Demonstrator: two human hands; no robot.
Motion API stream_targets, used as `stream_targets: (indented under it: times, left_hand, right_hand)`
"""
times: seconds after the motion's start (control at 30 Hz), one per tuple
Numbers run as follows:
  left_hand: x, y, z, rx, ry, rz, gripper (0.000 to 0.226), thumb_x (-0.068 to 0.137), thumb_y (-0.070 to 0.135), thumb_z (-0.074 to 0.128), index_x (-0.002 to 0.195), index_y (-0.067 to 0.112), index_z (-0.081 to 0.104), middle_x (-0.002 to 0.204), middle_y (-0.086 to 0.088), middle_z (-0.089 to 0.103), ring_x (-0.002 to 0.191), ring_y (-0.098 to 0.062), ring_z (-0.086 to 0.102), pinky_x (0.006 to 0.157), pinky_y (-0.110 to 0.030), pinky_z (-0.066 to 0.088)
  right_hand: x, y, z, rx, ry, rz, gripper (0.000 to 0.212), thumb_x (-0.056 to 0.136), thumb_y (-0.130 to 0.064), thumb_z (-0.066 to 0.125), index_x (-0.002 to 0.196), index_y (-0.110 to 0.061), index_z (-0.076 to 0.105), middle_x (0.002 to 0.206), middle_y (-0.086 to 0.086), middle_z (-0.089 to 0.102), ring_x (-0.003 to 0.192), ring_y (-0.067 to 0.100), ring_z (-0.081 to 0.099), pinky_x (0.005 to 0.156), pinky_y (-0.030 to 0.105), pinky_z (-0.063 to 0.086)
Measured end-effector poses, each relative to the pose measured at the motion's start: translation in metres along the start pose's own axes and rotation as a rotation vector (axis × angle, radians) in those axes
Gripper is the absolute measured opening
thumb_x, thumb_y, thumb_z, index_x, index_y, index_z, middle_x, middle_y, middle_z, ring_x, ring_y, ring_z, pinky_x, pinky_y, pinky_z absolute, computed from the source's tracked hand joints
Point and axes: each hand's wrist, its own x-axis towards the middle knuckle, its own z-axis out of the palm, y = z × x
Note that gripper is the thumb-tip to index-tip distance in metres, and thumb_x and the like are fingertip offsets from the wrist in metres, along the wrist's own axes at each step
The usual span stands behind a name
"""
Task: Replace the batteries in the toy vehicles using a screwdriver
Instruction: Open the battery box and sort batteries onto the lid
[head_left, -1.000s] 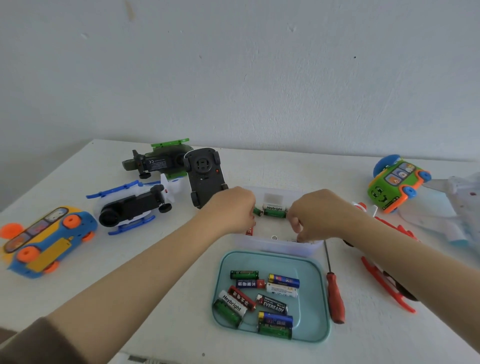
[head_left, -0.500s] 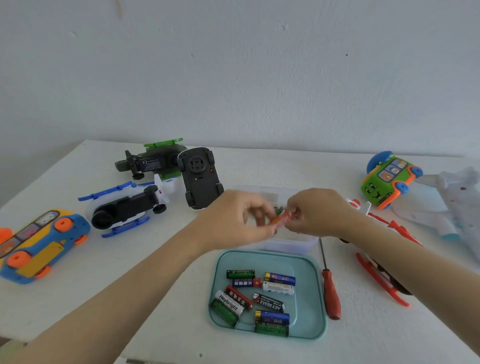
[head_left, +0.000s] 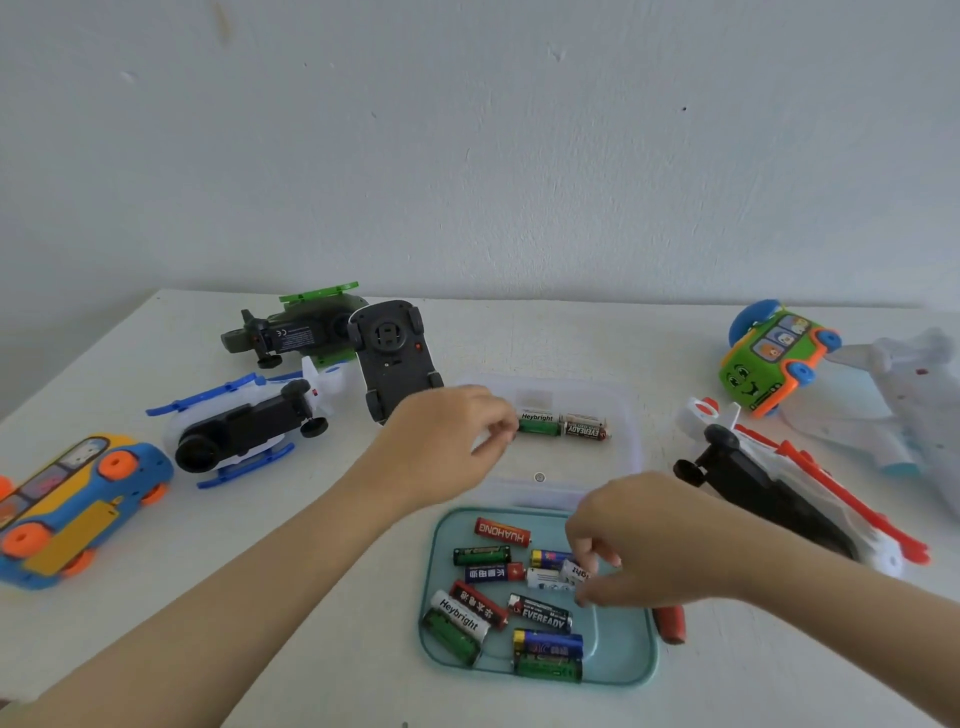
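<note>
— What am I gripping?
— Your right hand is pinching a white-labelled battery over the smooth teal tray of loose cylindrical cells. Your left hand is curling at the end of the green battery lying in the clear plastic box; whether it is gripping, I cannot tell.
— And the screwdriver?
— Its red handle is peeking out under your right wrist, beside the tray. The matte white table is meeting a pale painted wall. The overturned car and red-and-white helicopter are flanking the box, and bare tabletop is showing along the near edge.
</note>
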Motion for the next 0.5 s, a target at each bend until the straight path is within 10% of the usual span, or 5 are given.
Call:
stream_targets:
  times: [0.13,0.37,0.5]
  left_hand:
    - [0.033,-0.007,0.005,0.168,-0.221,-0.040,0.029,0.091,0.013,0.052,0.112,0.024,0.068,0.111,0.007,0.067,0.104,-0.016,0.059,0.083,-0.027,0.046]
    - [0.048,-0.015,0.026,0.548,-0.431,0.006,0.039,0.084,-0.010,0.044,0.114,0.010,0.059,0.112,-0.011,0.060,0.099,-0.029,0.059,0.069,-0.031,0.037]
    - [0.041,-0.015,0.021,0.354,-0.316,-0.030,0.018,0.089,0.006,0.051,0.103,0.011,0.061,0.104,-0.006,0.064,0.092,-0.023,0.060,0.067,-0.031,0.042]
  right_hand:
    - [0.023,0.016,-0.020,0.246,0.171,0.084,0.028,0.091,-0.049,0.051,0.077,-0.026,0.059,0.069,-0.012,0.054,0.063,0.002,0.048,0.060,0.020,0.037]
    - [0.060,0.048,-0.015,-0.437,0.209,0.353,0.024,0.093,-0.024,0.047,0.071,-0.015,0.045,0.065,-0.005,0.041,0.060,0.016,0.044,0.048,0.024,0.023]
    - [0.063,0.053,-0.009,-0.494,0.199,0.368,0.015,0.094,-0.019,0.046,0.080,-0.016,0.047,0.061,-0.005,0.034,0.052,0.012,0.033,0.045,0.024,0.018]
